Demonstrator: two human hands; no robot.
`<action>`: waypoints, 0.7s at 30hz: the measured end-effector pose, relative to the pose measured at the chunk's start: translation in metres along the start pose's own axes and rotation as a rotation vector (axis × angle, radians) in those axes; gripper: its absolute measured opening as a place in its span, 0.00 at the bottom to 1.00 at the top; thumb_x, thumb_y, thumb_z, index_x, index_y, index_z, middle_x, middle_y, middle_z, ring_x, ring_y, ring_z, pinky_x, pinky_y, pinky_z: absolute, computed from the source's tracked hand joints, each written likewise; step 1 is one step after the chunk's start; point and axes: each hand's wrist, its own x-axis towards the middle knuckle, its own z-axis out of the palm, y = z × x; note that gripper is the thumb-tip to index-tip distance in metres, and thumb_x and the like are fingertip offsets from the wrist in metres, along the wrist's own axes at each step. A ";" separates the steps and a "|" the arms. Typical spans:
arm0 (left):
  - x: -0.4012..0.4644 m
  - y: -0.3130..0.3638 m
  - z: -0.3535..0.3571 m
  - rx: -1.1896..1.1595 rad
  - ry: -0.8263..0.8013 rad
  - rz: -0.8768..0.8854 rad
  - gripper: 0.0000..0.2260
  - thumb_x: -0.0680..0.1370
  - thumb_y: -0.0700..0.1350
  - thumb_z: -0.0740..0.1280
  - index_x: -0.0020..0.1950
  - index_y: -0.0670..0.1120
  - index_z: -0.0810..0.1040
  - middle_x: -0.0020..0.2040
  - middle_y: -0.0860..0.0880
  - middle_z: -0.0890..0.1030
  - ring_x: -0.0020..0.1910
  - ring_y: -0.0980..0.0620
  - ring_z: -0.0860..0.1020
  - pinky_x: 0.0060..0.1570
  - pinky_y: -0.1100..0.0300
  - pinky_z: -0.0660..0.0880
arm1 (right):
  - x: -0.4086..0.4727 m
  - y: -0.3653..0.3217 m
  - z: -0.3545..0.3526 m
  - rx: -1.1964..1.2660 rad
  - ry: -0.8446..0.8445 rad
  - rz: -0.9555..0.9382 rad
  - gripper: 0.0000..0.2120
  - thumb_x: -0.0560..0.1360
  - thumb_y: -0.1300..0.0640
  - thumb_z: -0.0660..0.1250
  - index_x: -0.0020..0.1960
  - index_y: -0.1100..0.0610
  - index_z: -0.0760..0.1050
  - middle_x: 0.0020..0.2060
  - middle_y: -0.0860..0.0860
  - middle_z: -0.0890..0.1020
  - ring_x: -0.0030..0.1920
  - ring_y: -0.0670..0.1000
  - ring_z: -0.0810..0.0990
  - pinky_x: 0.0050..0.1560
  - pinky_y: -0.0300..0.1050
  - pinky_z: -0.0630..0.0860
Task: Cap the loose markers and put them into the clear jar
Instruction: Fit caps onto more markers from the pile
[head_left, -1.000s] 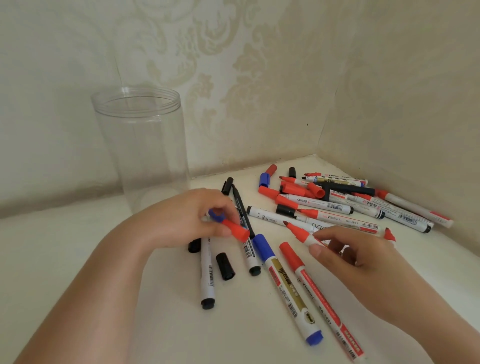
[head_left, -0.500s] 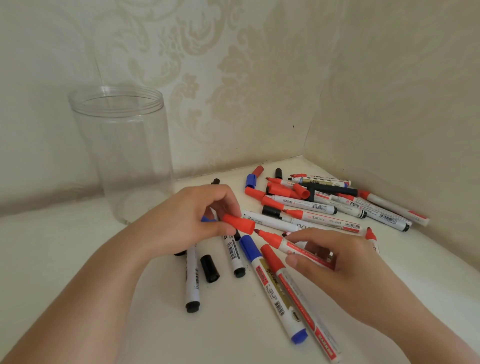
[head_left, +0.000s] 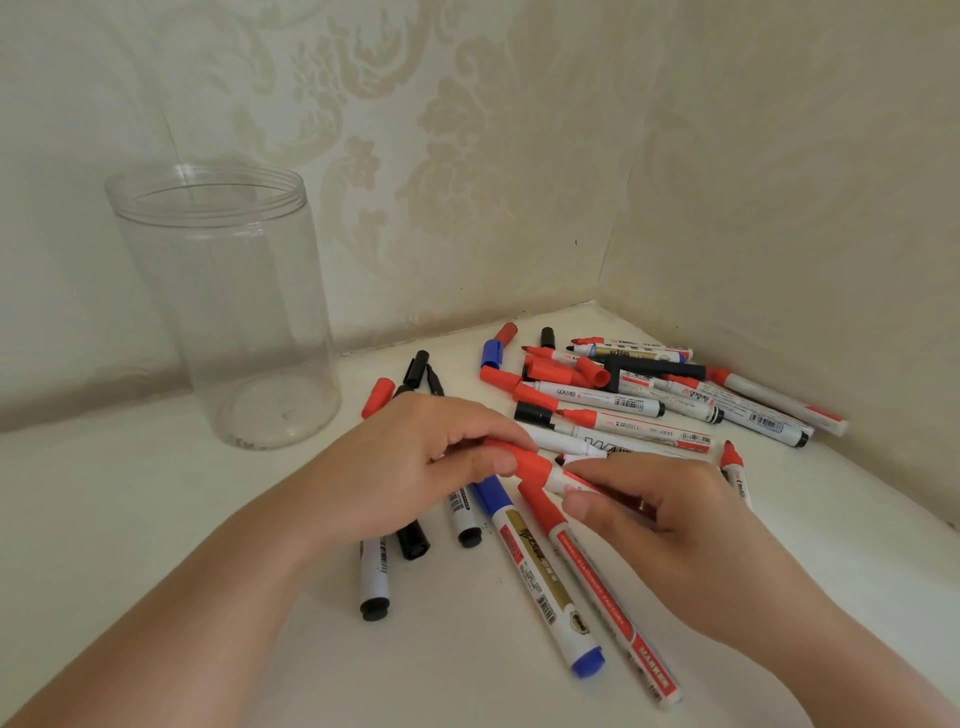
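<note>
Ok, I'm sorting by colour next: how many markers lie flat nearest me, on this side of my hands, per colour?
Black markers: 2
Blue marker: 1
Red marker: 1
Total: 4
Not counted: the held red marker.

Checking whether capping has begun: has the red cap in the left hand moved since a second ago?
Yes. The red cap went right, away from the clear jar, onto the right hand's marker.

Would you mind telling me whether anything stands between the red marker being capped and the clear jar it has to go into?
Nothing visible blocks the way. The red marker, held by the left hand and right hand, sits right of the clear jar, whose mouth is open and lidless. A loose red cap lies low on the table between them.
</note>
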 end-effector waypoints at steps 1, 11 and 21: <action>0.000 0.000 0.000 -0.001 -0.007 0.008 0.10 0.74 0.51 0.63 0.53 0.61 0.78 0.43 0.57 0.82 0.41 0.53 0.79 0.43 0.58 0.76 | 0.000 0.000 0.000 0.035 -0.001 0.016 0.16 0.67 0.40 0.57 0.50 0.40 0.77 0.32 0.28 0.77 0.44 0.30 0.74 0.40 0.23 0.68; 0.004 -0.007 0.003 0.058 -0.034 0.076 0.11 0.75 0.48 0.63 0.56 0.55 0.79 0.48 0.59 0.81 0.48 0.60 0.78 0.49 0.67 0.73 | 0.004 0.002 0.005 0.283 -0.104 0.230 0.07 0.73 0.49 0.62 0.47 0.42 0.78 0.24 0.34 0.77 0.27 0.33 0.74 0.26 0.26 0.67; 0.009 -0.005 0.008 -0.018 0.080 0.048 0.15 0.73 0.47 0.67 0.55 0.65 0.74 0.50 0.69 0.75 0.54 0.70 0.71 0.55 0.74 0.69 | 0.005 0.002 0.003 -0.011 -0.046 0.193 0.08 0.72 0.45 0.63 0.39 0.33 0.66 0.41 0.35 0.76 0.44 0.38 0.76 0.37 0.29 0.72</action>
